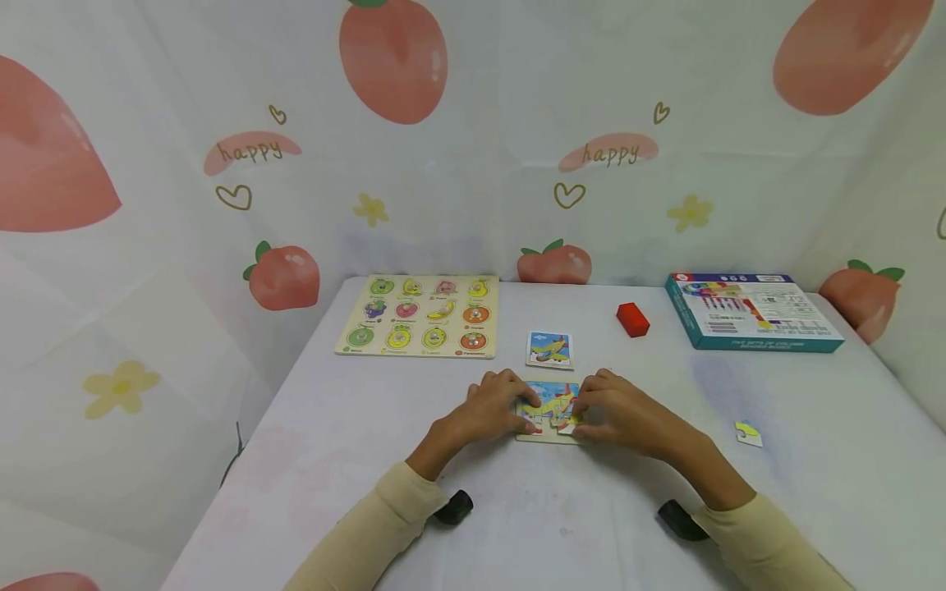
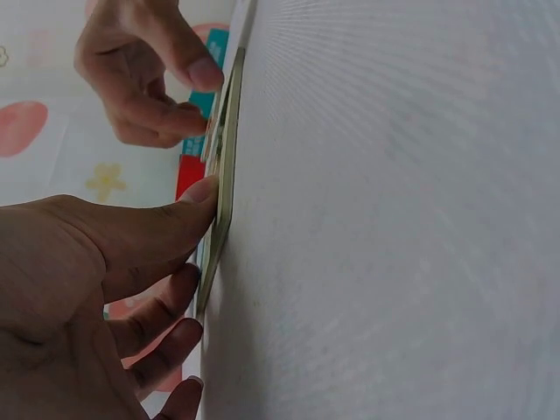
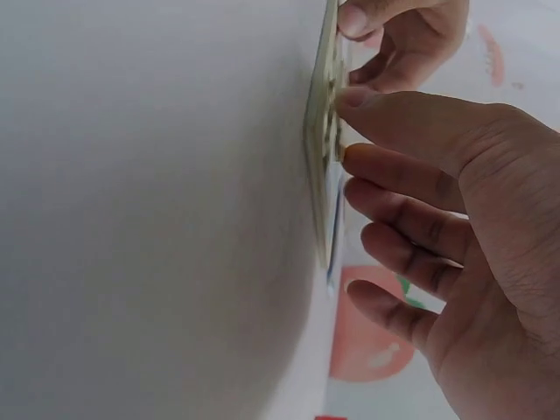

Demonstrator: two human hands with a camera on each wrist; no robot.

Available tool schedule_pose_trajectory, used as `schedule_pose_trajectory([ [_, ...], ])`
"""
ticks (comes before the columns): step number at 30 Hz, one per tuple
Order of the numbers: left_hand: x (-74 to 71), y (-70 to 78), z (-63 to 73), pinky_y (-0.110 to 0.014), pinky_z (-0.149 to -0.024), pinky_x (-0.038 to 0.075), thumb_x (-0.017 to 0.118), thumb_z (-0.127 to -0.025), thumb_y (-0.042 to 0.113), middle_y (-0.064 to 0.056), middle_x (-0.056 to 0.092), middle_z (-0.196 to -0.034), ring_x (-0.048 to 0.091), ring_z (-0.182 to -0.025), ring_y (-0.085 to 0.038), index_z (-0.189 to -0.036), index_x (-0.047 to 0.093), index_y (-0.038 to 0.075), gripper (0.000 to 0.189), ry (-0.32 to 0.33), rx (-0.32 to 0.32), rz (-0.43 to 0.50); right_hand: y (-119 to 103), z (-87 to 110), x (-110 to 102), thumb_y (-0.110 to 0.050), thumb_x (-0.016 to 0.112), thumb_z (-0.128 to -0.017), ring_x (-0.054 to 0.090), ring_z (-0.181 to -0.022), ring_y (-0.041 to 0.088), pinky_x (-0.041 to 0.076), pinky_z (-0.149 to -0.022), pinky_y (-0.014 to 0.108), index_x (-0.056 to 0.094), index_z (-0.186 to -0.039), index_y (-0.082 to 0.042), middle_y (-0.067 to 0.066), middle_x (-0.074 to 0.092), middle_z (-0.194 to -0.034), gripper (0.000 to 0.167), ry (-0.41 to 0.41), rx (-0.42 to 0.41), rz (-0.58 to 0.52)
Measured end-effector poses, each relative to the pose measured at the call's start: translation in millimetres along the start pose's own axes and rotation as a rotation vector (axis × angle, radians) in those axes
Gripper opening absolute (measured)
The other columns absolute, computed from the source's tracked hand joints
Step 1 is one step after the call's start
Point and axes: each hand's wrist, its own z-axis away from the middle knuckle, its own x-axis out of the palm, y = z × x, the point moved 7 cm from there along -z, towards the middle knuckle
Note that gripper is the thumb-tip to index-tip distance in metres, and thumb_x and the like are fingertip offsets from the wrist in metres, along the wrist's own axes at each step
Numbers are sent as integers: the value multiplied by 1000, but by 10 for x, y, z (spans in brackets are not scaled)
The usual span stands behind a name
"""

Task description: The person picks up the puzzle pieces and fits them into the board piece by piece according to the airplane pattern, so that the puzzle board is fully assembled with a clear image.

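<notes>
A small wooden jigsaw board [image 1: 526,437] with a yellow-and-red airplane picture on blue lies flat on the table between both hands. Its left side is held by my left hand [image 1: 497,408], thumb on the near part and the other fingers along the edge. At the board's right side, my right hand [image 1: 621,414] pinches a jigsaw piece [image 1: 566,428] between thumb and index finger, at the picture's lower right; the fingers partly hide it. The right wrist view shows this piece slightly raised above the board. Just beyond the board lies an airplane picture tile [image 1: 550,350].
A loose jigsaw piece [image 1: 749,434] lies to the right. Farther back are a fruit puzzle board [image 1: 343,345] at left, a red block [image 1: 632,319], and a teal-edged box [image 1: 764,343] at right. A fruit-printed cloth [image 1: 473,164] hangs behind the table.
</notes>
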Motion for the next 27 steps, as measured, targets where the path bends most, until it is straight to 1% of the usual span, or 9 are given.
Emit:
schedule_pose_trajectory([
  [5,2,-1,0,-43,-94,34,87,-90,30,1,60,-127,49,-119,-21,-115,78,22,28,-1,-2,-5,-54,-87,41,-32,88,-87,59,-106,18,56,-95,45,83,-100,-21,-6,71,-103,18,-36,2,0],
  [9,3,2,2,-42,-93,34,87,-90,30,1,60,-126,48,-119,-21,-115,78,22,28,-5,-2,-4,-77,-135,70,-33,89,-87,59,-107,19,56,-95,45,83,-100,-21,-4,72,-106,20,-55,5,0],
  [19,-2,3,1,-43,-93,34,86,-91,29,1,59,-126,48,-119,-21,-116,77,21,28,-10,4,1,-117,-169,90,-33,90,-86,58,-103,16,56,-92,40,83,-99,-20,-7,70,-101,20,-55,-14,12],
  [27,1,-7,-10,-44,-94,34,86,-91,30,0,59,-126,49,-119,-22,-116,78,21,28,-7,5,-10,-120,-187,100,-33,89,-87,59,-105,16,56,-93,41,84,-105,-20,-7,72,-103,23,-67,-7,-13],
])
